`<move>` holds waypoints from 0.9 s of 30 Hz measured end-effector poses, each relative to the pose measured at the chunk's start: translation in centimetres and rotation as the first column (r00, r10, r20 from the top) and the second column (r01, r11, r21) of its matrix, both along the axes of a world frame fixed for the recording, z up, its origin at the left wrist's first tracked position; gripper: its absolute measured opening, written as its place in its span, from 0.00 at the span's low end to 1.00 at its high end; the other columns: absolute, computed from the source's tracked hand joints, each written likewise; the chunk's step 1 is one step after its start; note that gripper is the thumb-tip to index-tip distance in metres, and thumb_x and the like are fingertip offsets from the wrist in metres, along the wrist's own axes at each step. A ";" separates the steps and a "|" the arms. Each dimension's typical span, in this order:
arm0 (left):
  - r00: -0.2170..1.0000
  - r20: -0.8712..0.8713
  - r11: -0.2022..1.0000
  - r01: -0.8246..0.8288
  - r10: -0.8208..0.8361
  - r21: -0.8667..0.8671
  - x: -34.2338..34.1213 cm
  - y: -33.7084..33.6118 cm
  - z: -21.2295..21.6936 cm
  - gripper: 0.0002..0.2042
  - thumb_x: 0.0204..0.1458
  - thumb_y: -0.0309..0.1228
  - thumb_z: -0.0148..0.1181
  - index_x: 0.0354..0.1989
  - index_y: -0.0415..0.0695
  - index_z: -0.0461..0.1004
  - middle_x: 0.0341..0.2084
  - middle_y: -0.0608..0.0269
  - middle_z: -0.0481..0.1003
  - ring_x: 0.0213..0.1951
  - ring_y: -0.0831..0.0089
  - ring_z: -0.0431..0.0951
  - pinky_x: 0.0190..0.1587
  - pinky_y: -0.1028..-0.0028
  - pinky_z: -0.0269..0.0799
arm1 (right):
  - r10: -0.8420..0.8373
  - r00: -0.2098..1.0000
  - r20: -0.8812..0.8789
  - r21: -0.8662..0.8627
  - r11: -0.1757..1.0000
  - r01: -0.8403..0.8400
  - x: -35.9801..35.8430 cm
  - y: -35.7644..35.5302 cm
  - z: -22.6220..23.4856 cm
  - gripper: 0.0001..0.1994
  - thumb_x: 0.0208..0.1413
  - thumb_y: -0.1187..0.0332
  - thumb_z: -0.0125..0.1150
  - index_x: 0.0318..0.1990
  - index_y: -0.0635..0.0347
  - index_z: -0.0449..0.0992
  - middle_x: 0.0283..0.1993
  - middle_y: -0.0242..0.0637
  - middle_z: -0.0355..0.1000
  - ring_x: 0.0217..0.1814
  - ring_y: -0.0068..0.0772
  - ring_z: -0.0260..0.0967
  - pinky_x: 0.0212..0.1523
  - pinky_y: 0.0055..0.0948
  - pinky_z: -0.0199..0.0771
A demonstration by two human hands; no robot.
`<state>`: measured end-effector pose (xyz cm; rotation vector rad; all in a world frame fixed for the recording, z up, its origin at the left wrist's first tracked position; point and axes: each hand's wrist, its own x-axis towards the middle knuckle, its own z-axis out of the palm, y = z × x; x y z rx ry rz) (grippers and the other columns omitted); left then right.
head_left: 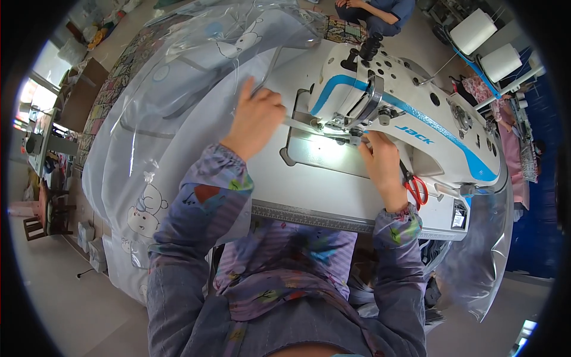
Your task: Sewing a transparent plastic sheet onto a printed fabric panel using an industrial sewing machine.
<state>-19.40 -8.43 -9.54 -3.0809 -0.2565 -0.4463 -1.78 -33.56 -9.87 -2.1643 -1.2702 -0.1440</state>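
Note:
A white and blue sewing machine (410, 113) stands on the right, its lamp lighting the metal needle plate (324, 156). My left hand (257, 119) is left of the needle, index finger raised and the other fingers curled round the end of a narrow pale strip (302, 125). That strip runs to the presser foot (339, 135). Just right of the foot is my right hand (383, 163), its thumb and fingers bent together against the machine; what they grip is hidden. Clear plastic sheeting with white cartoon figures (178, 101) spreads over the table's left side.
Red-handled scissors (418, 189) lie beside my right wrist. A ruler (315, 218) runs along the table's front edge. White thread cones (473, 31) stand at the upper right. Another person (380, 13) sits beyond the machine. More clear sheeting (476, 268) hangs at the right.

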 end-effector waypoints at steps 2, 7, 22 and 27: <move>0.996 0.024 0.987 -0.086 0.083 0.139 -1.0 1.5 -0.3 0.04 0.51 0.34 0.65 0.27 0.49 0.81 0.38 0.73 0.74 0.55 0.72 0.73 0.71 0.42 0.45 | 0.016 0.999 0.042 -0.005 1.000 -0.016 0.3 0.1 -0.2 0.07 0.52 0.75 0.63 0.38 0.65 0.76 0.36 0.50 0.77 0.33 0.54 0.75 0.34 0.41 0.75; 0.992 0.123 0.998 -0.039 0.032 0.048 -2.3 0.9 0.6 0.06 0.49 0.37 0.68 0.29 0.49 0.83 0.47 0.71 0.71 0.63 0.69 0.65 0.71 0.38 0.42 | -0.045 0.987 0.152 -0.026 0.998 0.049 2.2 -2.5 -0.3 0.05 0.55 0.72 0.63 0.36 0.64 0.76 0.35 0.51 0.76 0.34 0.57 0.74 0.36 0.44 0.74; 0.966 0.093 0.921 -0.198 0.241 -0.335 -7.4 -0.9 0.0 0.30 0.51 0.41 0.67 0.61 0.42 0.68 0.55 0.53 0.70 0.55 0.54 0.71 0.56 0.55 0.68 | -0.327 0.884 0.335 -0.052 0.930 0.364 0.9 -6.3 1.1 0.13 0.57 0.69 0.64 0.48 0.61 0.75 0.52 0.51 0.74 0.36 0.59 0.74 0.38 0.48 0.73; 0.972 0.206 0.945 -0.046 0.117 -0.324 -6.3 -2.6 -1.9 0.30 0.52 0.40 0.65 0.62 0.38 0.67 0.55 0.51 0.72 0.54 0.52 0.73 0.56 0.61 0.71 | -0.078 0.995 -0.066 -0.020 0.997 0.077 -1.7 -1.0 1.2 0.18 0.54 0.69 0.66 0.52 0.61 0.73 0.56 0.50 0.73 0.36 0.57 0.76 0.37 0.44 0.74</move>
